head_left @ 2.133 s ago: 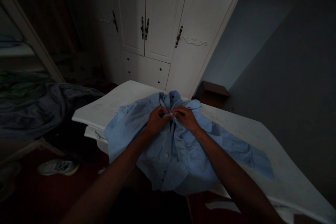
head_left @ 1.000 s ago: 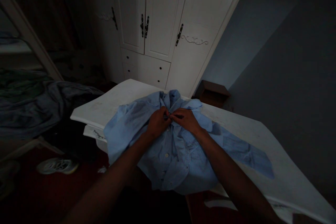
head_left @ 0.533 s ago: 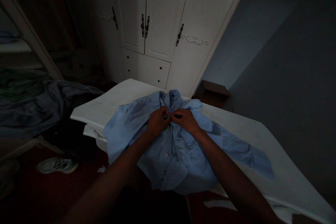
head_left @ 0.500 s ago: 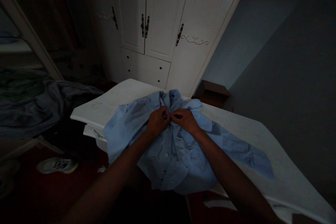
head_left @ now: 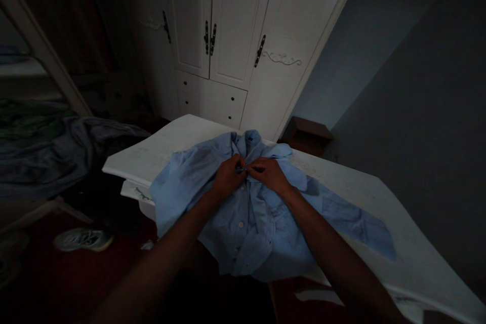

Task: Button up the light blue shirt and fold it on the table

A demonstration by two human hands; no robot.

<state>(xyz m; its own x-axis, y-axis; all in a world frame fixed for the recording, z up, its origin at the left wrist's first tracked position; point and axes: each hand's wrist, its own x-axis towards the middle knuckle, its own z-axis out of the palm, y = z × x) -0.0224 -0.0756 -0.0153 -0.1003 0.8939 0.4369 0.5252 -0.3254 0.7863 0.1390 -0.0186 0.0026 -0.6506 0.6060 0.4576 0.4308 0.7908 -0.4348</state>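
A light blue button-up shirt (head_left: 224, 217) lies front up across a white table (head_left: 159, 147), its collar (head_left: 251, 139) toward the far edge and its hem hanging over the near edge. One sleeve (head_left: 357, 220) stretches out to the right. Just below the collar, my left hand (head_left: 230, 176) pinches the front edge of the shirt. My right hand (head_left: 269, 173) meets it there, its fingertips closed on the opposite edge. Whatever lies between the fingertips is too small and dark to make out. A white button (head_left: 241, 224) shows lower on the front.
Behind the table stands a white wardrobe (head_left: 239, 25) with dark handles. Dark clothes (head_left: 87, 147) are heaped at the left. A sneaker (head_left: 83, 239) sits on the red floor (head_left: 72, 283). A brown box-like piece of furniture (head_left: 309, 131) is beyond the table, by the wall.
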